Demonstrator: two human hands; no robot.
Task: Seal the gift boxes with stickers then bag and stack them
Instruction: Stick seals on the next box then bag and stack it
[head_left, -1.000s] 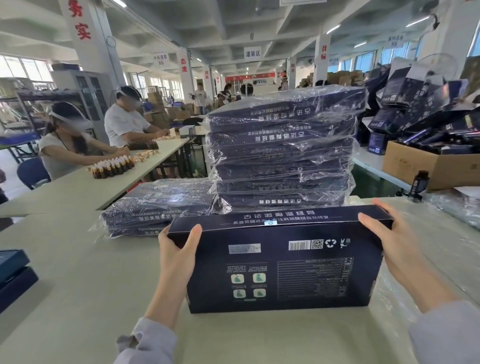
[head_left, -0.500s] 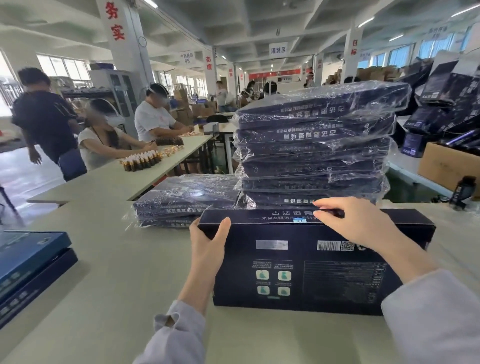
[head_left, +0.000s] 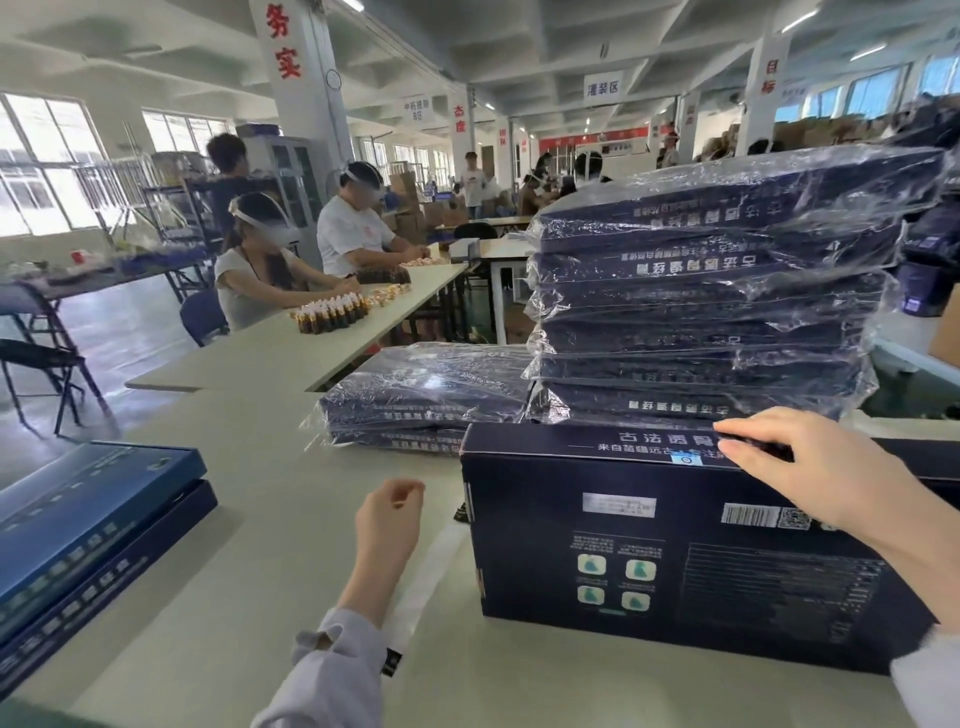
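Your box (head_left: 675, 545): matte cardboard rectangle, upright.
Your right grip (head_left: 810, 467): pinching its top edge.
Your left grip (head_left: 389, 519): loosely curled, now off the box.

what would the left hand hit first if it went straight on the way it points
Probably the low stack of bagged boxes ahead of the left hand, with only table between; depth is unclear.
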